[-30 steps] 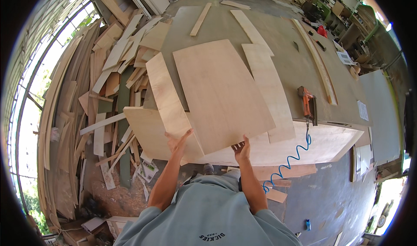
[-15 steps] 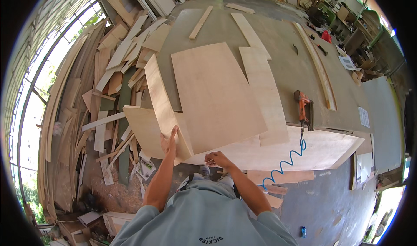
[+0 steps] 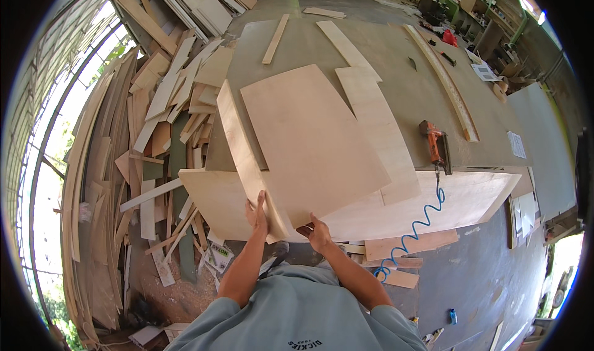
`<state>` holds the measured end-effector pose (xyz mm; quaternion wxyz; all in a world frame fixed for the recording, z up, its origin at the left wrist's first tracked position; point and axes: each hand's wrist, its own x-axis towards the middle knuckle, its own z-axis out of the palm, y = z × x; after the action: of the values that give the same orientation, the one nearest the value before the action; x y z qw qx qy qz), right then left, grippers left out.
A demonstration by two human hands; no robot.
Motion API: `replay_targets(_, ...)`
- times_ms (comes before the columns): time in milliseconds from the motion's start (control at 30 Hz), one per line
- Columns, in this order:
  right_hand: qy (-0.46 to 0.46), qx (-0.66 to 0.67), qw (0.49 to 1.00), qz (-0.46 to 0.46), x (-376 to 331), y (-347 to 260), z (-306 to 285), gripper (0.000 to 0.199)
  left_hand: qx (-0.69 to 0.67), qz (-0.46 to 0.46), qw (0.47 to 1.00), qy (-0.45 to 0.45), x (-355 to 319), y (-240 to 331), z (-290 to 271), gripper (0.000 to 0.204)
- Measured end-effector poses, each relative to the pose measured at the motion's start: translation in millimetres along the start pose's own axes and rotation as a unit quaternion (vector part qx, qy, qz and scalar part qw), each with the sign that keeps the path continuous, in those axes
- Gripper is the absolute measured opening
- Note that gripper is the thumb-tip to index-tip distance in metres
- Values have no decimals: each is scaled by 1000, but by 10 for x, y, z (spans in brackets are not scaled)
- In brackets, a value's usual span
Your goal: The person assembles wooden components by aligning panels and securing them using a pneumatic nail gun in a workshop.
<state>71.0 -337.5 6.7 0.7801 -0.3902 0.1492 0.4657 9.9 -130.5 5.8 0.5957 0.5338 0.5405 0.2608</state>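
My left hand (image 3: 258, 216) is closed round the near end of a long, narrow wooden board (image 3: 240, 143), which stands on edge along the left side of a large plywood panel (image 3: 315, 134). My right hand (image 3: 318, 234) grips the panel's near edge, thumb on the upper face; its other fingers are partly hidden below. Beneath these lies a long pale board (image 3: 461, 193) along the table's near side. An orange and black nail gun (image 3: 434, 143) rests to the right, joined to a coiled blue hose (image 3: 405, 242).
The panel lies on a broad brown worktable (image 3: 427, 97). A pale strip (image 3: 380, 128) borders the panel's right side. A long wooden batten (image 3: 442, 82) lies farther right. Stacked offcuts (image 3: 176, 97) crowd the left side. Loose pieces (image 3: 408, 246) lie on the floor near the hose.
My right hand has moved up from just off the panel to grip its near edge. The narrow board and panel sit slightly farther right and nearer in view; my left hand keeps its hold.
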Motion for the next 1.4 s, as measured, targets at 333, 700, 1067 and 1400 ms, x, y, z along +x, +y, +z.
replay_targets(333, 237, 14, 944, -229, 124, 161, 450, 51, -35, -81, 990, -106, 76, 186, 64, 109)
replay_targets(700, 360, 24, 912, -192, -449, -253, 1161, 69, -125, -107, 979, -122, -144, 262, 273, 88)
replay_targets(1067, 327, 83, 903, -265, -502, -91, 1174, 53, -192, -125, 962, -151, -304, 329, 504, 79)
replay_targets(1400, 364, 40, 893, -262, -464, -31, 1028, 49, -167, -101, 967, -165, -255, 271, 528, 78)
